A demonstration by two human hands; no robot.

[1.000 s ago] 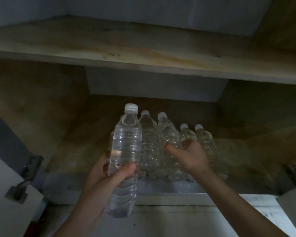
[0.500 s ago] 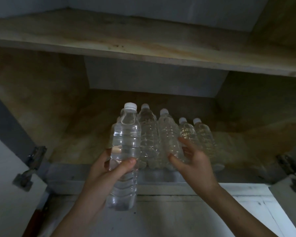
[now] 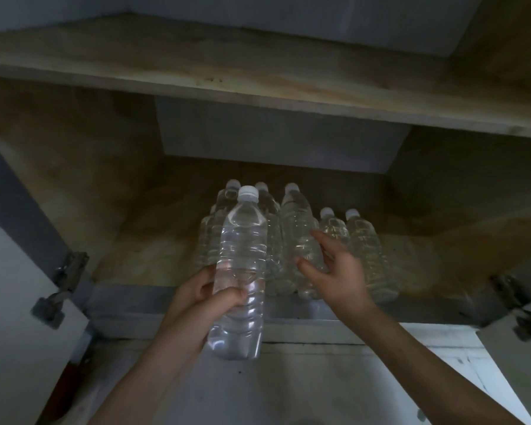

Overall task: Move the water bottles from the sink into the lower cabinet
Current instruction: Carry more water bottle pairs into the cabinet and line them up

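Observation:
My left hand (image 3: 201, 297) grips a clear water bottle (image 3: 241, 271) with a white cap, upright, in front of the open lower cabinet (image 3: 129, 246). Several more clear bottles (image 3: 365, 256) stand in a row on the cabinet floor near its front edge. My right hand (image 3: 334, 273) is spread open right in front of the middle bottle (image 3: 299, 231) of that row, thumb and fingers apart; whether they touch it is unclear. The sink is out of view.
A wooden shelf (image 3: 258, 75) spans the cabinet above the bottles. Two white doors hang open, with hinges at the left (image 3: 65, 277) and right (image 3: 515, 305). Bare cabinet floor lies left and right of the row. A white sill (image 3: 319, 335) runs under the opening.
My right hand has let go of the row and opened, drawing back slightly. The bottle in my left hand has moved a little up and toward the cabinet.

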